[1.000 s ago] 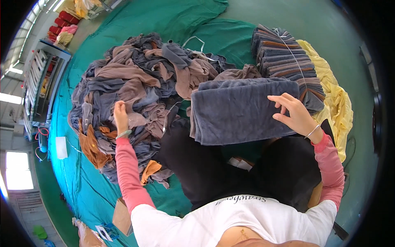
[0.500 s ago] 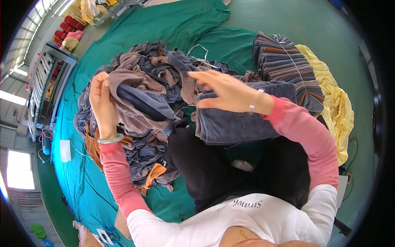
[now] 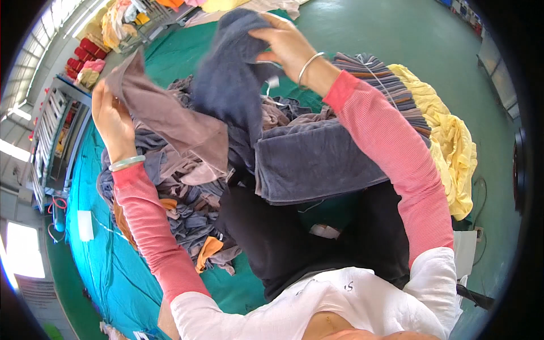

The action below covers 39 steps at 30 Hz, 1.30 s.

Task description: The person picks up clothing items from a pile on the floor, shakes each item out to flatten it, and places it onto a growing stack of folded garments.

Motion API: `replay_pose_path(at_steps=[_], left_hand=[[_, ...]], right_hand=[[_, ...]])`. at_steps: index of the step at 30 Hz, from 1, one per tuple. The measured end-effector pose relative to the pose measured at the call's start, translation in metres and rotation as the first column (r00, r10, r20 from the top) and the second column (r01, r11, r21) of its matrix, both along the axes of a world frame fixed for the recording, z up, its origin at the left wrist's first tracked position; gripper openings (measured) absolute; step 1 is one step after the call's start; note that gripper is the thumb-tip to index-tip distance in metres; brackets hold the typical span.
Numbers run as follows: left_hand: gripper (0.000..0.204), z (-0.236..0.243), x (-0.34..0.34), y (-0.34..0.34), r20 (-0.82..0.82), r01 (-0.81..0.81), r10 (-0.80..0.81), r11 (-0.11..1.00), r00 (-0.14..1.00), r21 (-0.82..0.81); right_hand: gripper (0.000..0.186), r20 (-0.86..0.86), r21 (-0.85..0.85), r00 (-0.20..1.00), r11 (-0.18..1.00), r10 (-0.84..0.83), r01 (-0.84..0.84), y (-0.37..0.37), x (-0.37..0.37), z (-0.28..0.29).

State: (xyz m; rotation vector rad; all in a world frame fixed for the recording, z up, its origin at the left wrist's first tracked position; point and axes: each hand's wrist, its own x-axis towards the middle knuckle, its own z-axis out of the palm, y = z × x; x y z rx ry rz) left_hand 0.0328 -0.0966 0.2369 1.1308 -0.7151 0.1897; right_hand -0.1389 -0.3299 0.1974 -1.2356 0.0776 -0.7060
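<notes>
My left hand [image 3: 112,119], raised at the left, pinches a corner of a brown towel [image 3: 175,122] that hangs slanting down toward my lap. Farther out, my right hand [image 3: 290,50] is closed on the upper edge of a dark blue-grey towel [image 3: 229,71], whose cloth is smeared by motion. The two towels hang side by side over a loose heap of grey and brown towels [image 3: 190,207]. A folded stack of grey towels [image 3: 317,161] rests on my thighs, below my right forearm.
Beyond the folded stack lies a tied bundle of striped, folded towels [image 3: 382,85], with crumpled yellow cloth [image 3: 456,164] beside it. Green sheeting [image 3: 96,266] covers the floor under the heap. A metal rack [image 3: 54,133] stands at the left.
My right hand, empty and fingers spread before, has moved up and away and now grips the blue-grey towel. The left hand has shifted left, and its brown towel is spread out more.
</notes>
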Motion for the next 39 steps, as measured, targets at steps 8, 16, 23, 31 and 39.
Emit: replay_pose_path(at_steps=[8,16,23,31,39], left_hand=[[0.026,-0.093,-0.055,-0.079,0.073,0.313,-0.412,0.786,0.908,0.533],[0.031,-0.192,-0.019,-0.178,-0.101,0.523,-0.527,0.768,0.844,0.37],[0.036,-0.142,-0.068,-0.207,0.774,-0.559,-0.219,0.579,0.594,0.594],[0.043,-0.158,-0.042,-0.179,0.714,-0.237,-0.269,0.818,0.647,0.524],[0.053,-0.113,-0.081,-0.144,-0.581,0.905,-0.71,0.407,0.399,0.125]], right_hand=[[0.027,-0.038,-0.221,0.999,0.975,0.021,-0.029,-0.021,-0.031,0.027],[0.042,0.024,-0.38,0.988,0.915,0.154,-0.134,-0.02,-0.018,0.042],[0.095,-0.155,-0.73,0.957,0.681,-0.245,0.056,-0.077,-0.063,-0.102],[0.02,-0.135,-0.776,0.927,0.619,-0.35,0.121,-0.111,-0.077,-0.11],[0.024,-0.091,0.569,0.995,0.818,-0.035,0.081,-0.173,-0.107,-0.098]])
